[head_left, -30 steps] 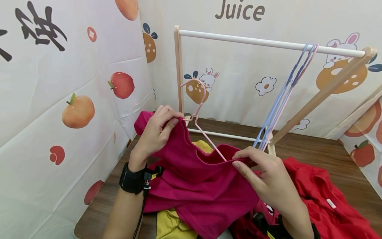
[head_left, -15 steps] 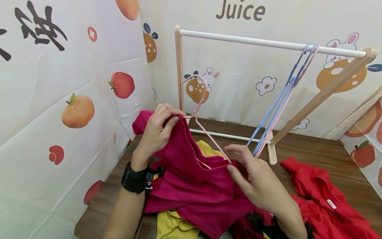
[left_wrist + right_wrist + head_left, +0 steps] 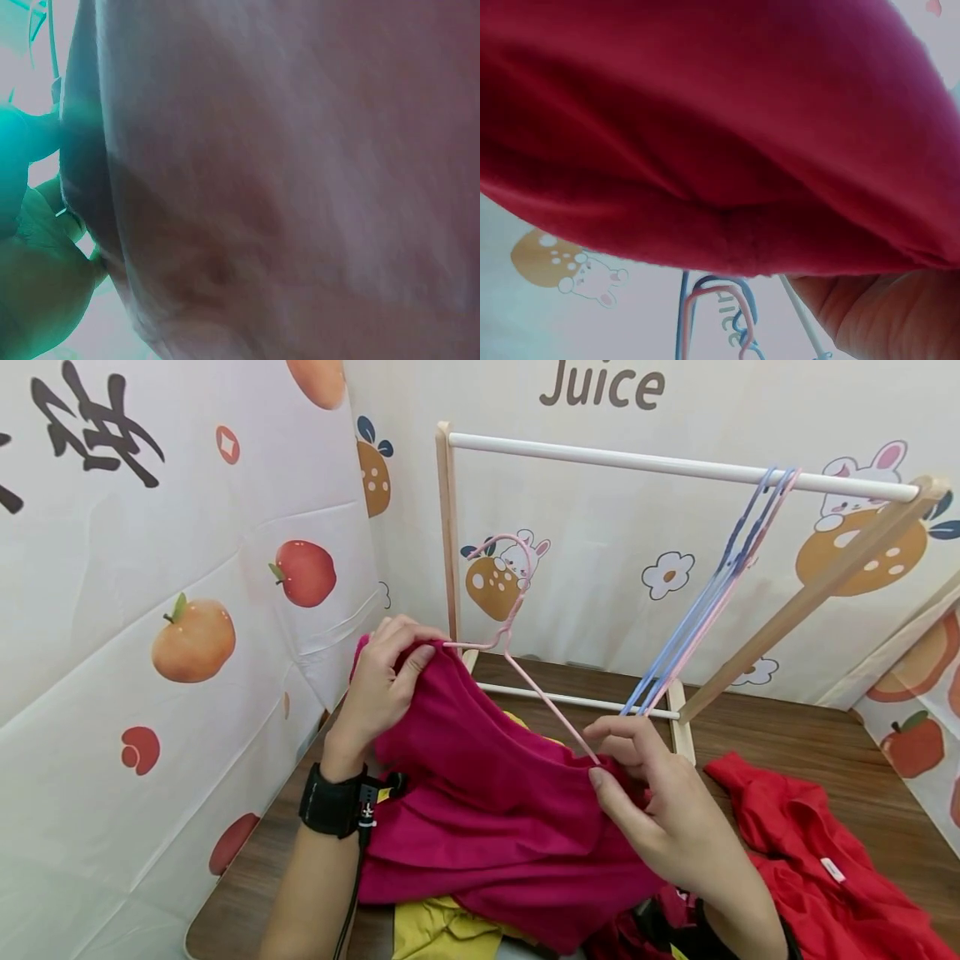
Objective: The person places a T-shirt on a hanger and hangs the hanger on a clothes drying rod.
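Observation:
A magenta shirt is spread between both hands in the head view, its neckline edge facing the rack. My left hand pinches the neckline at the upper left, where one arm of a pink hanger enters the cloth. The hanger's hook points up, and its other arm slopes down into the neckline near my right hand. That hand's thumb and curled fingers hold the shirt edge beside this arm. Cloth fills most of both wrist views and hides the hanger's lower part.
Behind stands a rack with a white rail and wooden posts. Several blue and pink hangers hang at its right end. A red garment lies at the right on the wooden table; a yellow garment lies under the shirt.
The hanger has moved slightly up and to the right, and the neckline is pulled straighter. My right hand's fingers lifted off the edge, then came back down near the hanger arm.

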The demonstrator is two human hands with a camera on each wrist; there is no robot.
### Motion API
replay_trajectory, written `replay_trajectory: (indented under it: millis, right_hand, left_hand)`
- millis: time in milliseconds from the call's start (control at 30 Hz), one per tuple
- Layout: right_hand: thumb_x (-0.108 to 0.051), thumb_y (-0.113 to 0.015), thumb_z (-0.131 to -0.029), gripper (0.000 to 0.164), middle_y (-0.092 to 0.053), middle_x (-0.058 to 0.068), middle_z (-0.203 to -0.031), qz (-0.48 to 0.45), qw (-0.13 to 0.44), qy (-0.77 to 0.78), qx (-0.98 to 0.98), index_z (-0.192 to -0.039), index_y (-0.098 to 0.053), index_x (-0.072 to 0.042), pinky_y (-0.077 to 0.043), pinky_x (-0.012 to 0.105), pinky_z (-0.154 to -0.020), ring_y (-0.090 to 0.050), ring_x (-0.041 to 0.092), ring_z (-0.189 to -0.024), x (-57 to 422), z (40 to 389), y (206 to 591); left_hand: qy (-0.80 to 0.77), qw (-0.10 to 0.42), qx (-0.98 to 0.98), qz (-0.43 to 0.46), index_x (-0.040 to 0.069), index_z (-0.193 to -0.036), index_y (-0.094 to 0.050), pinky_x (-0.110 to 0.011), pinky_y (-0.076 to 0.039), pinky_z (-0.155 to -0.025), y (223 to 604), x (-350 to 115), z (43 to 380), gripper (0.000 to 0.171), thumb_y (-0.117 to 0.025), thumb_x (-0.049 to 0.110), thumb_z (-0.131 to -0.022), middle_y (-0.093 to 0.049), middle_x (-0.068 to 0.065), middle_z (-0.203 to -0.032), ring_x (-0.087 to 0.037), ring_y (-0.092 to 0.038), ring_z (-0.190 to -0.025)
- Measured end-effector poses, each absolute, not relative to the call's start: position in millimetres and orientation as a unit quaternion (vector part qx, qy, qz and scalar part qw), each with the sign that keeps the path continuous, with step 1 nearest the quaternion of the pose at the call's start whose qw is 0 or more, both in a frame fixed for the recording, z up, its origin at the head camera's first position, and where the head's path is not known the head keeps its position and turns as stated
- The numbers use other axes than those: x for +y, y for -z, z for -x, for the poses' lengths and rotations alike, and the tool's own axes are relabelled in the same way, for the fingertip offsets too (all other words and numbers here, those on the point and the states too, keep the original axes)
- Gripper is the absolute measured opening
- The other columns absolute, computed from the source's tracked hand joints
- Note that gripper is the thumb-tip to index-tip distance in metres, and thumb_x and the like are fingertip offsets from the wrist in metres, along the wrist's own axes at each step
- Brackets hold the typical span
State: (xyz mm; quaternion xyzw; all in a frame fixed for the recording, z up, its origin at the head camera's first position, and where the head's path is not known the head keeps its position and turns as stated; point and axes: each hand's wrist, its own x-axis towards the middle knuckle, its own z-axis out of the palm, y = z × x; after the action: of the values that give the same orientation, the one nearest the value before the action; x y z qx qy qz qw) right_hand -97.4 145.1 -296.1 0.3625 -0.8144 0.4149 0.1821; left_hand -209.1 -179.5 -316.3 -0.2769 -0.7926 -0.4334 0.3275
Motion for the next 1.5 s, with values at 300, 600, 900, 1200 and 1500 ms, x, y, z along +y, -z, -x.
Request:
replay_trajectory:
  millis: [300, 600, 900, 1200, 1500]
  right_hand:
    - [0.016, -0.068, -0.084, 0.055, -0.071, 0.005, -0.107, -0.355, 0.192, -0.418, -0.814, -0.131, -0.054, -0.008, -0.048, 0.016, -0.069, -0.066, 0.005, -0.092, 148, 93, 293]
    - [0.009, -0.06, -0.095, 0.056, -0.065, 0.0, -0.115, -0.361, 0.081, -0.463, -0.806, -0.142, -0.044, -0.017, -0.049, 0.023, -0.072, -0.064, 0.01, -0.087, 154, 86, 290]
    - [0.005, -0.036, -0.106, 0.048, -0.06, 0.012, -0.131, -0.367, -0.175, -0.573, -0.712, -0.151, -0.027, -0.007, -0.055, 0.03, -0.091, -0.065, 0.023, -0.112, 174, 89, 283]
    - [0.01, -0.025, -0.105, 0.043, -0.064, 0.013, -0.123, -0.424, -0.263, -0.626, -0.599, -0.14, -0.048, 0.004, -0.056, 0.032, -0.089, -0.066, 0.021, -0.106, 177, 97, 296]
    - [0.005, -0.018, -0.102, 0.054, -0.065, 0.012, -0.136, -0.366, -0.36, -0.771, -0.377, -0.15, -0.042, 0.003, -0.054, 0.037, -0.103, -0.066, 0.022, -0.121, 162, 97, 304]
  left_hand:
    - [0.41, 0.34, -0.803, 0.268, 0.006, -0.109, -0.072, -0.046, -0.034, -0.098, 318, -198, 213, 0.014, -0.062, 0.006, -0.099, -0.07, -0.011, -0.105, -0.025, -0.055, -0.104]
    - [0.423, 0.357, -0.788, 0.269, 0.003, -0.108, -0.072, -0.044, -0.033, -0.104, 319, -204, 214, 0.013, -0.062, 0.005, -0.098, -0.071, -0.013, -0.102, -0.02, -0.055, -0.099]
    - [0.489, 0.393, -0.736, 0.254, -0.001, -0.106, -0.072, -0.032, -0.03, -0.098, 314, -201, 210, 0.014, -0.061, -0.002, -0.097, -0.069, -0.008, -0.097, -0.01, -0.051, -0.1]
    - [0.515, 0.418, -0.703, 0.257, -0.003, -0.103, -0.072, -0.03, -0.031, -0.093, 312, -197, 209, 0.011, -0.063, -0.003, -0.096, -0.065, 0.014, -0.095, -0.011, -0.049, -0.095]
    - [0.53, 0.393, -0.706, 0.256, -0.003, -0.106, -0.072, -0.029, -0.037, -0.092, 318, -192, 215, 0.014, -0.061, -0.002, -0.098, -0.067, 0.006, -0.098, -0.013, -0.052, -0.1]
